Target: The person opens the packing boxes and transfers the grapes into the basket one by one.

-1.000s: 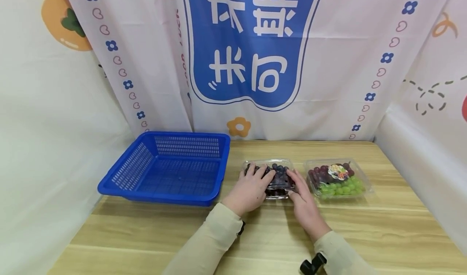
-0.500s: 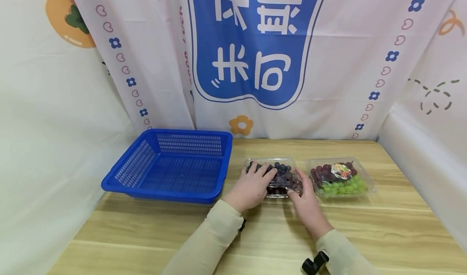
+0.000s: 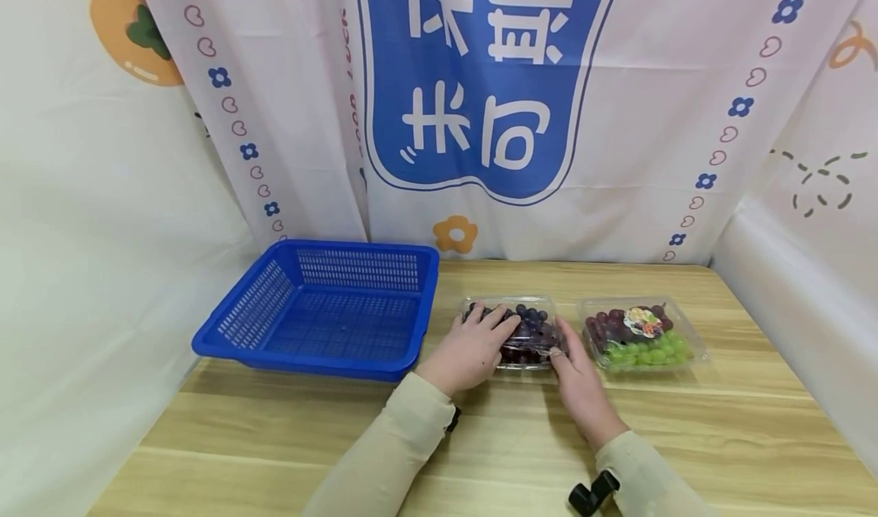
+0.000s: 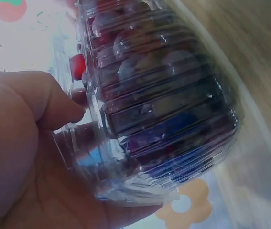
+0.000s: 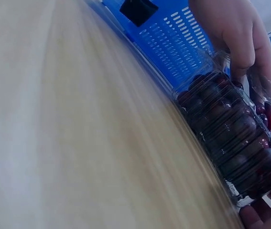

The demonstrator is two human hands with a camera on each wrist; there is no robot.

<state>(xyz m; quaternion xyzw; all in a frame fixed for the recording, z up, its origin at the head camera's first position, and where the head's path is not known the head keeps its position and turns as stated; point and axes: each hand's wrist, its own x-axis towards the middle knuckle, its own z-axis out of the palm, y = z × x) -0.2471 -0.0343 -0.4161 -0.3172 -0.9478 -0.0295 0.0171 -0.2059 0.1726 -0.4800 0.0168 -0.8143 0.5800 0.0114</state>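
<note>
A clear plastic box of dark grapes [image 3: 531,335] stands on the table between both hands. My left hand [image 3: 463,353] lies over the lid's left part with fingers spread, and in the left wrist view its thumb [image 4: 61,102] bends against the lid rim. My right hand [image 3: 583,387] grips the front right corner, thumb at the lid's front edge and fingers along the right side. In the right wrist view only some fingers [image 5: 252,217] of that hand show, at the box's lower end. The lid's edge bows slightly up by the right thumb.
A blue plastic basket [image 3: 309,363] with nothing in it stands to the left. To the right sits a second clear box [image 3: 641,341] with red and green grapes and a round sticker. A printed cloth [image 3: 638,158] hangs behind the wooden table [image 3: 686,441].
The right thumb has shifted slightly up and right along the front corner, and the lid's edge there has lifted a little. The left hand stays in place. The head view has shifted slightly.
</note>
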